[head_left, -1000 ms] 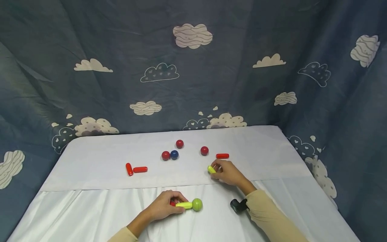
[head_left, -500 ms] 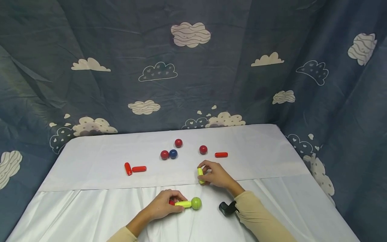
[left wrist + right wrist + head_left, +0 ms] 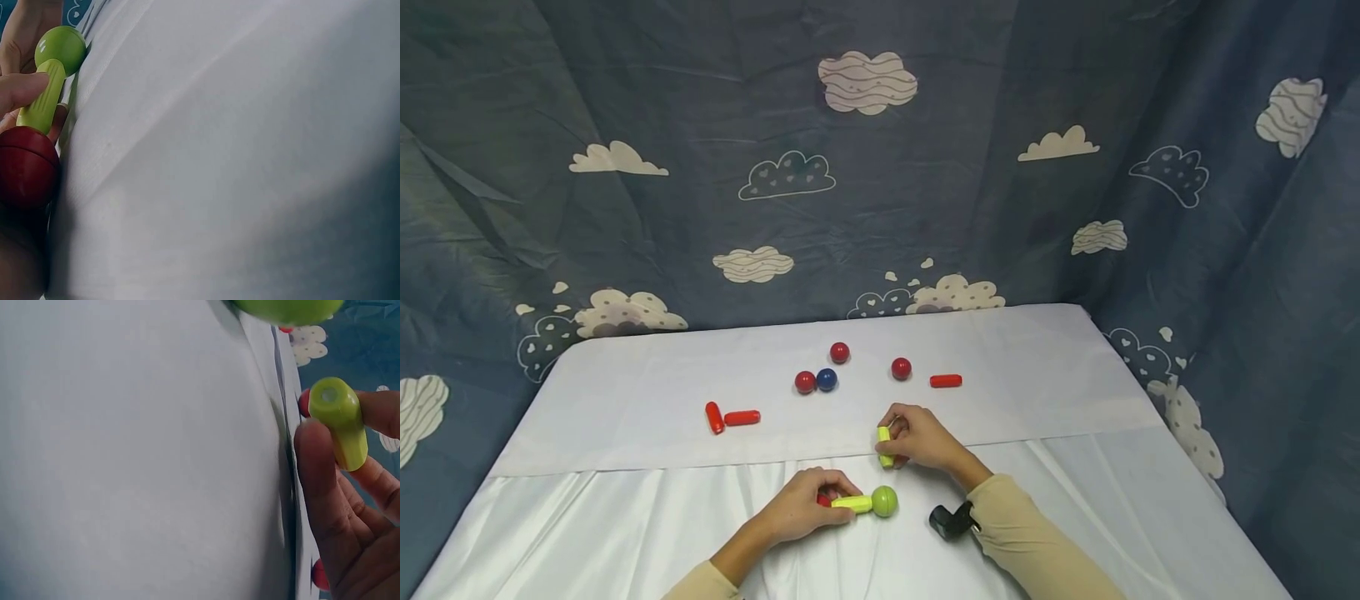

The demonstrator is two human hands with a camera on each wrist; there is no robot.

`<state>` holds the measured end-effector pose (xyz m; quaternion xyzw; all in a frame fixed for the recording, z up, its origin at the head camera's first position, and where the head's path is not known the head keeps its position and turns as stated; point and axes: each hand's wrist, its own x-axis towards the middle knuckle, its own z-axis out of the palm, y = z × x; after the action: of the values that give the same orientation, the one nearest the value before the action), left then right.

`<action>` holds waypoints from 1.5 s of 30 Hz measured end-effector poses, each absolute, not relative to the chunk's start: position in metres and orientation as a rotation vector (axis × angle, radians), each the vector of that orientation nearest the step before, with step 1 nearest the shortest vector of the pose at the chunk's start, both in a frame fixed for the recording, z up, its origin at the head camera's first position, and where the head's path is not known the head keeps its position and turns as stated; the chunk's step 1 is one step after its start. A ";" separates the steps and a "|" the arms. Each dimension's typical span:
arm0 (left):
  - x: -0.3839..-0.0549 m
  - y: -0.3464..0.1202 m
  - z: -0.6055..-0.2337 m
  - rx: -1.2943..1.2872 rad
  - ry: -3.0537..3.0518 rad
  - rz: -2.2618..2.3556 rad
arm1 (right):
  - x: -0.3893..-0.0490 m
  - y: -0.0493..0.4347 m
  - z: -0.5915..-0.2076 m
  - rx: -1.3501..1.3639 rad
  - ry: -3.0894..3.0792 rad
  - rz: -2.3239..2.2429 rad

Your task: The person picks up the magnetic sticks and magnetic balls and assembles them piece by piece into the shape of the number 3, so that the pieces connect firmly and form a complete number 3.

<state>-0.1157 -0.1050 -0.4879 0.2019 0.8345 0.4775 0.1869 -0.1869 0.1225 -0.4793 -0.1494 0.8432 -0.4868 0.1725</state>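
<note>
My left hand (image 3: 805, 504) grips a yellow-green ribbed toy rod (image 3: 42, 103), its thumb lying along the side. A green ball (image 3: 884, 501) sits on the rod's far end and a red ball (image 3: 26, 167) on its near end; in the head view the fingers mostly cover the red one. Between thumb and fingers, my right hand (image 3: 925, 437) pinches a second yellow-green rod (image 3: 342, 425), held upright beyond the green ball and apart from it. A pale round spot marks this rod's end in the right wrist view.
On the white cloth (image 3: 625, 417) farther back lie a blue ball (image 3: 827, 380) beside a red ball (image 3: 805, 382), and two more red balls. Two red rods (image 3: 742, 417) lie at left, another red rod (image 3: 946, 381) at right. A black wrist camera (image 3: 950, 522) hangs at the right sleeve.
My right hand has moved left and toward me with its yellow-green rod, turning the rod upright, closer to the green ball. The left hand keeps its hold, nearly still.
</note>
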 end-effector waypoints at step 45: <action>-0.117 -0.107 -0.488 0.574 2.343 1.345 | -0.176 0.122 -0.485 -0.467 2.172 -1.461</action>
<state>-0.1169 -0.1067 -0.4881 0.2041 0.8331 0.4783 0.1887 -0.1764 0.1223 -0.4848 -0.1704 0.7932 -0.5336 0.2388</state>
